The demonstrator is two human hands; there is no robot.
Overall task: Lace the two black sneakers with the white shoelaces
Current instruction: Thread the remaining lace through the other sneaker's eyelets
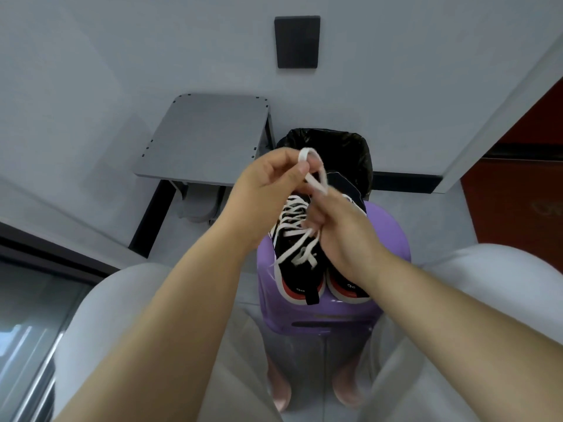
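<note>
Two black sneakers with red and white heels stand side by side on a purple stool (393,239). The left sneaker (300,269) shows white lace crossings over its tongue. The right sneaker (347,287) is mostly hidden under my right wrist. My left hand (268,190) pinches a loop of the white shoelace (313,172) between thumb and fingers, raised above the shoes. My right hand (338,226) grips the lace strands just below, fingers curled round them. The lace runs from both hands down to the left sneaker.
A black-lined trash bin (359,153) stands right behind the stool. A grey side table (207,135) is at the back left. My knees in light trousers flank the stool. A dark panel hangs on the wall, and glass runs along the left.
</note>
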